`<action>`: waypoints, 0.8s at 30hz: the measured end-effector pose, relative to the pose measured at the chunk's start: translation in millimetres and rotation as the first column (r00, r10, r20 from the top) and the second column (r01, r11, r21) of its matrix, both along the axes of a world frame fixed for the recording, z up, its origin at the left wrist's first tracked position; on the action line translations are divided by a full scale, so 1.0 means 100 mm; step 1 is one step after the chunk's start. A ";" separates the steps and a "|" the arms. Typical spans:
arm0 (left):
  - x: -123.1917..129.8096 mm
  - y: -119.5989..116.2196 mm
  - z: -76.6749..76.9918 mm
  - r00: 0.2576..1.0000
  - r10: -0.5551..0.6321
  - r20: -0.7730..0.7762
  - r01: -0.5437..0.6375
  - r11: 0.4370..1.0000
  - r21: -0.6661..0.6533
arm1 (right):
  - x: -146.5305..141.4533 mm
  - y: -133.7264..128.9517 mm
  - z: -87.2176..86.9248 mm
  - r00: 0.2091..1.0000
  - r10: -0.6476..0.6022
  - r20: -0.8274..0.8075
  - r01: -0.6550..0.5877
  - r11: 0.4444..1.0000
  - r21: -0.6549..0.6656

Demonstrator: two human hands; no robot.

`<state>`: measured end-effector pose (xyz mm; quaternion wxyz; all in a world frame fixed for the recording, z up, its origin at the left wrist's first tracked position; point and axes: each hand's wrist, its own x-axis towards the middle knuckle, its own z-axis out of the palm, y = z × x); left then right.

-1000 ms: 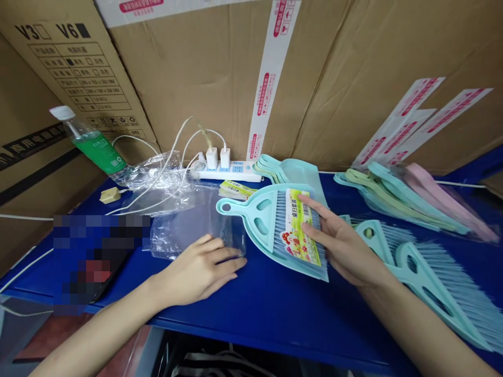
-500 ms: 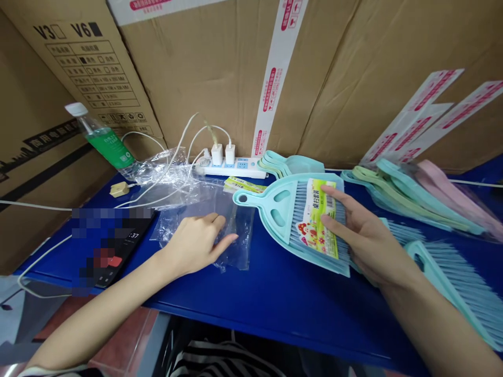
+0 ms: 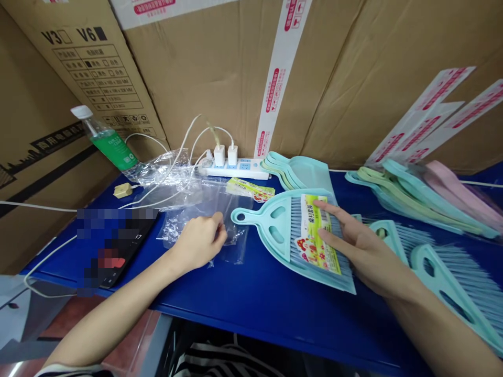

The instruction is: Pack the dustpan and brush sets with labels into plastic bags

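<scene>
A light blue dustpan [image 3: 261, 220] with a blue-bristled brush lies on the blue table, its handle pointing left. Across the bristles is a yellow and white printed label [image 3: 317, 235]. My right hand [image 3: 361, 243] rests at the right side of the set, fingers spread, with fingertips on the label. Left of the dustpan, my left hand [image 3: 201, 238] is curled closed over clear plastic bags [image 3: 236, 251]; what its fingers hold, if anything, is hidden. Behind the dustpan sit more labels [image 3: 249, 188] and a stack of dustpans [image 3: 310, 170].
Bagged dustpans [image 3: 420, 196] lie at the back right, loose brushes [image 3: 444, 277] at the right edge. A power strip [image 3: 236, 168] with cables, a tilted bottle [image 3: 112, 149] and a phone [image 3: 128, 251] are on the left. Cardboard boxes [image 3: 220, 68] stand behind.
The dustpan set has come down slightly toward the table's front edge, with my right hand still on it. My left hand's fingers have closed up, the thumb now tucked in.
</scene>
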<state>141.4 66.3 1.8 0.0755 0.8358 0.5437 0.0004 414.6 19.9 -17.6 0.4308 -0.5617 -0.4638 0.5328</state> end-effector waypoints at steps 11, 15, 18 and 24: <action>0.09 -0.14 -0.10 0.856 -0.172 0.487 0.199 0.980 -0.003 | -0.21 -0.02 -0.12 0.997 -0.004 -0.081 0.002 1.000 -0.026; 0.07 -0.12 -0.10 0.894 -0.183 0.409 0.167 0.983 0.076 | -0.18 -0.03 -0.07 0.998 0.033 -0.054 -0.034 0.999 -0.011; 0.03 -0.08 -0.09 0.948 -0.138 0.288 0.101 0.985 0.139 | -0.11 -0.03 -0.01 1.000 0.000 -0.026 0.001 1.000 0.028; 0.03 -0.09 -0.11 0.953 -0.142 0.268 0.108 0.984 0.139 | -0.09 -0.05 -0.04 1.000 0.007 0.002 -0.008 0.996 0.088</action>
